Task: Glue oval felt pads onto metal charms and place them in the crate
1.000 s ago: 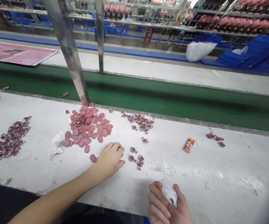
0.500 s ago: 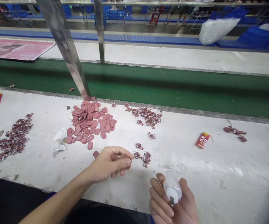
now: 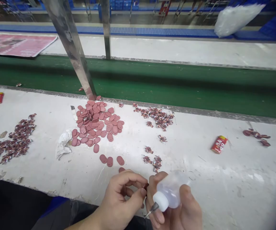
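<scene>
Gripping the plastic needle-tip bottle (image 3: 168,191) in our right hand (image 3: 176,212), we tilt its tip toward our left hand (image 3: 120,198), whose narrow pinch hides anything held.

dusty pink discs (image 3: 97,123) on a mottled white bench (image 3: 200,179)

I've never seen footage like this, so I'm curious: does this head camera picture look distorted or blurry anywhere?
In the head view, the steel post leans steeply, probably from the wide lens. The right edge darkens into a soft, shadowy band. The squeeze bottle in the right hand stays fairly sharp, with a soft glow through its translucent plastic.
</scene>
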`<state>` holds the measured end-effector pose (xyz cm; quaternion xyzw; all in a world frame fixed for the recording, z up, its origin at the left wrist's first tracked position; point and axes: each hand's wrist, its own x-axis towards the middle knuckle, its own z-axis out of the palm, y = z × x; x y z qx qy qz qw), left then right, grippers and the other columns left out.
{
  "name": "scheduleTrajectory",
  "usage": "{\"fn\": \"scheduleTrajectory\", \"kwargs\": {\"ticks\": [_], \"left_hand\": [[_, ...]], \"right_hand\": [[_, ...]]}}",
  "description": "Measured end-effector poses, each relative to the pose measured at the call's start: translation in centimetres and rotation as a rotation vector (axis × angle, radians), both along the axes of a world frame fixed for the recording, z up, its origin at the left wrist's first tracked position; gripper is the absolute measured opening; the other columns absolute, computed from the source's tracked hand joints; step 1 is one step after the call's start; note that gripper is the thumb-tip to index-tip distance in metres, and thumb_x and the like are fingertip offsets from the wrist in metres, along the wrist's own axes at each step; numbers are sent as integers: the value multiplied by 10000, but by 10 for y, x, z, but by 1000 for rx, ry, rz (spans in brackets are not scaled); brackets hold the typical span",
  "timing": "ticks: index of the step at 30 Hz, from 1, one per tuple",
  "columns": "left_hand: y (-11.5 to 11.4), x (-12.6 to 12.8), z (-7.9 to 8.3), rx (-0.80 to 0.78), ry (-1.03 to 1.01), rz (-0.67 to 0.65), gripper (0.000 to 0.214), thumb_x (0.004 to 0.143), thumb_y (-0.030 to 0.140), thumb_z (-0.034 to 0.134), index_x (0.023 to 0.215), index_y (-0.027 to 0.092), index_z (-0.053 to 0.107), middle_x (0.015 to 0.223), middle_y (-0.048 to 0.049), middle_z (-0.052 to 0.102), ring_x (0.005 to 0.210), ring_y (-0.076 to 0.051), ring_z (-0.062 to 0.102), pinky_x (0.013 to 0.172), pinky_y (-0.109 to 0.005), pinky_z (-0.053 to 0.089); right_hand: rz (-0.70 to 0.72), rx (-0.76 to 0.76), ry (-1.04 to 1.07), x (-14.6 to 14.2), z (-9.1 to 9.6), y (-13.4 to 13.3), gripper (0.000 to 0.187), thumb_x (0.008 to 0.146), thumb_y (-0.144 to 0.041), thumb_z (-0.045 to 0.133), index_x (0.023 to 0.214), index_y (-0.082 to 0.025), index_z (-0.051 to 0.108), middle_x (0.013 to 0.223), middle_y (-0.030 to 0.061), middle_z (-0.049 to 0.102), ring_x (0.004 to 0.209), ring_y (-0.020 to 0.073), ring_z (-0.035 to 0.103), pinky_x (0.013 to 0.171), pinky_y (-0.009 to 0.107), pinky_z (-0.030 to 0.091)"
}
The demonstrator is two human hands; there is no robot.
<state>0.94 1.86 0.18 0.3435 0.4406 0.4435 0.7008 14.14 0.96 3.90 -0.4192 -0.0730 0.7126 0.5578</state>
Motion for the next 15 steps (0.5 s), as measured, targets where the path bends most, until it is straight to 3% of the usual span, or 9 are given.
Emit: {"fn": "scheduleTrajectory", "kwargs": {"ticks": [6, 10, 15], "left_hand": [[10, -9, -1, -246, -266, -145, 334, 737, 429, 877, 885, 157, 752, 806, -74, 769, 696, -193, 714, 696, -325, 579], [13, -14, -8, -324, -378, -140, 312, 652, 293, 952, 836, 135, 755, 750, -48, 773, 651, -137, 705, 681, -258, 578], [15, -20, -8, -408, -461, -99, 318, 687, 221, 927, 970, 179, 787, 995, -65, 803, 838, -174, 771, 609, -189, 594]], "right_hand": [[41, 48, -70, -7, 3, 4, 483, 836, -653, 699, 929, -179, 718, 593, -37, 548, 394, 55, 448, 376, 167, 419], [49, 54, -93, -7, 5, 3, 486, 831, -654, 709, 941, -181, 724, 575, -31, 560, 395, 66, 474, 391, 179, 442], [-29, 97, -118, 16, -12, 2, 572, 734, -760, 728, 980, -245, 753, 572, -2, 617, 384, 124, 551, 350, 220, 452]]}}
